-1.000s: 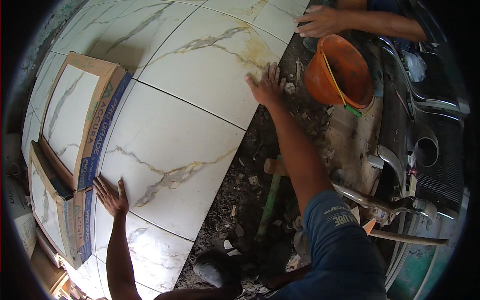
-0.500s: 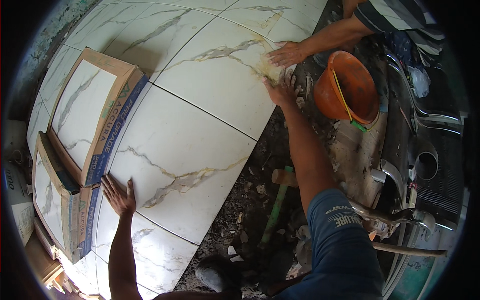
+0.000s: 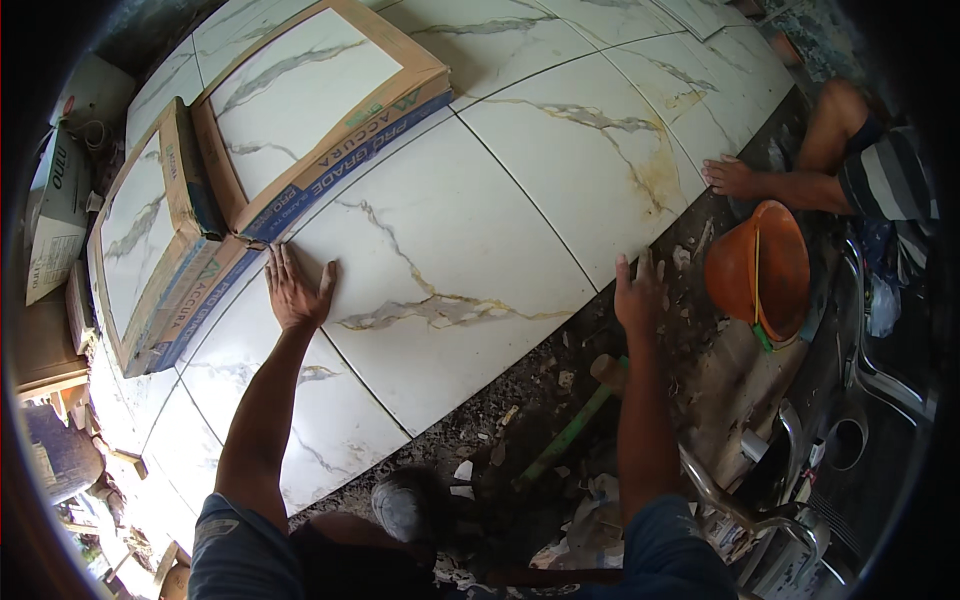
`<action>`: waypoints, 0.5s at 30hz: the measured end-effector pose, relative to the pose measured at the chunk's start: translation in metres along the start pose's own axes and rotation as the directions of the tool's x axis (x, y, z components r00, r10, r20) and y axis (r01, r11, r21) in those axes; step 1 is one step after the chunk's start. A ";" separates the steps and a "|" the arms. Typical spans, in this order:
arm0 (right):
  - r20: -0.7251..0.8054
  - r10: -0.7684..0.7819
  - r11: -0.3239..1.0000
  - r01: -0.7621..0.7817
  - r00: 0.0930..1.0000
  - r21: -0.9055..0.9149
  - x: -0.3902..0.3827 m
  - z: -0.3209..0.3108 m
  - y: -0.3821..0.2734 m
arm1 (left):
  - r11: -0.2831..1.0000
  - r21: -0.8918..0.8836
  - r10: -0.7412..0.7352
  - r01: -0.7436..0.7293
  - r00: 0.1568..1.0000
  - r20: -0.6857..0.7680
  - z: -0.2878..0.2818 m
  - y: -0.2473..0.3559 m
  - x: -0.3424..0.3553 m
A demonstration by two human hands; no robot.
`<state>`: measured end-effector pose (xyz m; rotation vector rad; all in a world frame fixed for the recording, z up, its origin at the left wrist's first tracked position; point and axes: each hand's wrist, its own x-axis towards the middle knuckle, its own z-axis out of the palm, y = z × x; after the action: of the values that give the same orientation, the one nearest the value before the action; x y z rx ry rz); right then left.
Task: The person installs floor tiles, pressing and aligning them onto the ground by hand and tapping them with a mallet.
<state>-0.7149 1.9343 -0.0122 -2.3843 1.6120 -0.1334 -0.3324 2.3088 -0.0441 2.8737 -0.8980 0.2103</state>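
Large white floor tiles point(image 3: 450, 240) with grey and gold veining lie side by side in front of me, thin dark gaps between them. My left hand point(image 3: 298, 288) rests flat on the tile surface, fingers spread, its tips by the foot of an open-topped cardboard tile box point(image 3: 345, 160). A second tile box point(image 3: 185, 290) sits against it, nearer to me. At the tiles' right edge, my right hand point(image 3: 640, 290) is raised with fingers apart and nothing in it; whether it touches the edge I cannot tell.
A co-worker's hand point(image 3: 728, 177) lies on the far right tile edge. Dark rubble ground runs along the tiles, with a mallet point(image 3: 608, 373) on it, green-handled. Beyond stand an orange bucket point(image 3: 740, 265) and bent metal chair frames point(image 3: 795, 430). My shoe point(image 3: 405, 503) is below.
My right hand has drawn back toward me along the tile edge, away from the yellow-stained patch. The co-worker's hand has shifted farther along the edge. My view has turned; my left hand stays by the boxes.
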 end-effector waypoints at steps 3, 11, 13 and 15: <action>-0.168 0.028 0.985 0.001 0.985 0.170 -0.078 0.008 -0.006 | 1.000 -0.003 -0.027 0.027 0.999 -0.021 0.001 0.003 -0.003; -0.191 -0.066 0.974 0.104 0.979 0.201 -0.208 0.024 -0.031 | 0.995 0.065 -0.083 0.076 0.992 0.100 -0.001 0.002 -0.014; -0.219 -0.043 0.977 0.087 0.975 0.194 -0.218 0.015 -0.025 | 0.997 0.039 -0.065 0.061 0.991 0.114 -0.005 -0.003 -0.016; -0.229 -0.009 0.978 0.057 0.973 0.201 -0.223 0.004 -0.013 | 0.998 0.047 -0.053 0.046 0.984 0.168 -0.007 -0.006 -0.016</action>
<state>-0.7870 2.1454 0.0023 -2.3024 1.5648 -0.5713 -0.3427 2.3241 -0.0399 2.9860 -0.8574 -0.0209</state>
